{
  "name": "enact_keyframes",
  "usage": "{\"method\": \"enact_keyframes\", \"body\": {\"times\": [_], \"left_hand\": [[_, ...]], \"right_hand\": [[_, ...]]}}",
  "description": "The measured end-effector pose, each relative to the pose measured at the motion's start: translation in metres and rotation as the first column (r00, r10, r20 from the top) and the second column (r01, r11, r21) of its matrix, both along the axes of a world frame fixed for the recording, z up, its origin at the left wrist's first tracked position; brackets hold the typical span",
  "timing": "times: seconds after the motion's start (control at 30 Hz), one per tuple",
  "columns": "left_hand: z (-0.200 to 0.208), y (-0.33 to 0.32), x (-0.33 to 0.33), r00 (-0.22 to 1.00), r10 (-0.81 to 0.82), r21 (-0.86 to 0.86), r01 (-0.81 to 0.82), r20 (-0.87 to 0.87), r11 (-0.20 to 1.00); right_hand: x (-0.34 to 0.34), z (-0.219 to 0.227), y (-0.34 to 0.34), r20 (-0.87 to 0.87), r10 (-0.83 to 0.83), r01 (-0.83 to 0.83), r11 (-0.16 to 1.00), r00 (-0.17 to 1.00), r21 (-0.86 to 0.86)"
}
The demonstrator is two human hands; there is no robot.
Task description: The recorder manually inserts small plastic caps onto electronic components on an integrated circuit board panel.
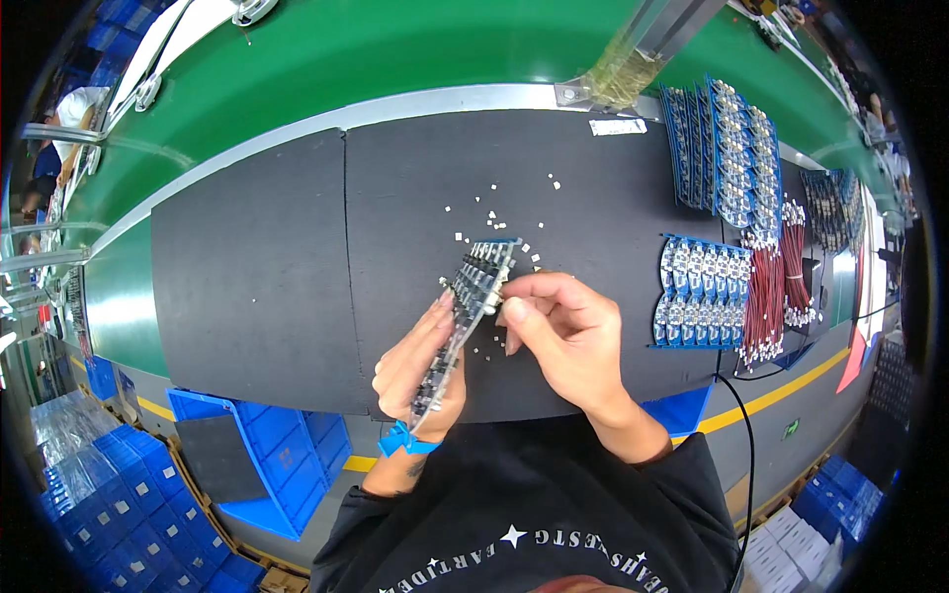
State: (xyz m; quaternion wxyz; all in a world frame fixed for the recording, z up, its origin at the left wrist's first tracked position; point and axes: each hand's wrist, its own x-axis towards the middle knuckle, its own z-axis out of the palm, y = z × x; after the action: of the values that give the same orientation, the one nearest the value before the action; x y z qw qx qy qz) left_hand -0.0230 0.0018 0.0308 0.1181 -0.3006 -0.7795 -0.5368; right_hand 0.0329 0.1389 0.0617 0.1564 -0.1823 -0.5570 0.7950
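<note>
My left hand grips a circuit board panel, tilted up nearly on edge above the dark mat. Along its face run rows of small components. At the panel's right side, my right hand has thumb and forefinger pinched against the edge. Whatever sits between those fingertips is too small to make out. Small white pieces lie scattered on the mat around the panel. A blue strap circles my left wrist.
A flat blue board panel lies to the right, with upright stacked panels behind it. Bundles of red wires with white connectors lie beside them. A metal post rises at the far edge. A blue crate stands below the table, lower left.
</note>
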Motion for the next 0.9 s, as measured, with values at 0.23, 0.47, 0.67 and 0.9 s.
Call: {"method": "enact_keyframes", "body": {"times": [0.23, 0.47, 0.67, 0.9], "left_hand": [[-0.001, 0.002, -0.003, 0.996, -0.070, 0.028, 0.071, -0.048, 0.997], [0.010, 0.002, 0.008, 0.861, 0.281, 0.040, -0.328, 0.424, 0.944], [0.010, 0.003, 0.005, 0.847, 0.173, 0.360, -0.387, 0.503, 0.849], [0.017, 0.000, 0.017, 0.819, 0.083, 0.369, -0.344, 0.568, 0.864]], "right_hand": [[-0.004, 0.011, 0.007, -0.102, 0.096, -0.117, 0.965, 0.990, -0.233], [0.000, -0.001, 0.011, -0.018, 0.115, -0.116, 0.990, 0.993, -0.079], [-0.002, -0.048, 0.011, 0.306, 0.076, -0.162, 0.949, 0.949, 0.269], [-0.016, -0.047, -0.002, 0.108, -0.131, 0.131, 0.991, 0.985, 0.006]]}}
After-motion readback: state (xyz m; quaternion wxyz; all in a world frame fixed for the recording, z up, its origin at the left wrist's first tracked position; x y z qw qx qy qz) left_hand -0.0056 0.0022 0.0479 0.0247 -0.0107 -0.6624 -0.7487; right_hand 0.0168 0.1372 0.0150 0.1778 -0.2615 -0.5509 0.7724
